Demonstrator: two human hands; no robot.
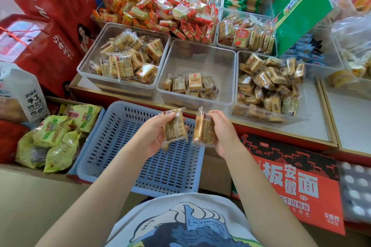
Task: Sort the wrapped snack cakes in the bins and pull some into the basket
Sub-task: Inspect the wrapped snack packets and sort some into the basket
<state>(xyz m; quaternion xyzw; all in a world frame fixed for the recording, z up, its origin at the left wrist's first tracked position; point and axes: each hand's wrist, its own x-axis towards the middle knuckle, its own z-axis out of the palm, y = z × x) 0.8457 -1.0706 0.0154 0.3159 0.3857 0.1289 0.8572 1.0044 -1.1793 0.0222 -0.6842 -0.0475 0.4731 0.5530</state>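
Observation:
My left hand (153, 133) grips a clear-wrapped tan snack cake (174, 127) above the blue slotted basket (112, 146), which holds nothing. My right hand (224, 132) grips a second wrapped cake (203, 128) over the basket's right rim. Behind them stand three clear bins on the counter. The left bin (89, 56) is half full of the same cakes, the middle bin (226, 74) has a small pile at its front, and the right bin (305, 106) is heaped.
More clear bins of red, orange and green wrapped snacks (180, 12) fill the back. Red gift boxes (50, 6) stand at the left, green snack bags (52, 138) beside the basket, a green carton (301, 6) at the back right, a red noodle carton (291, 182) below the counter.

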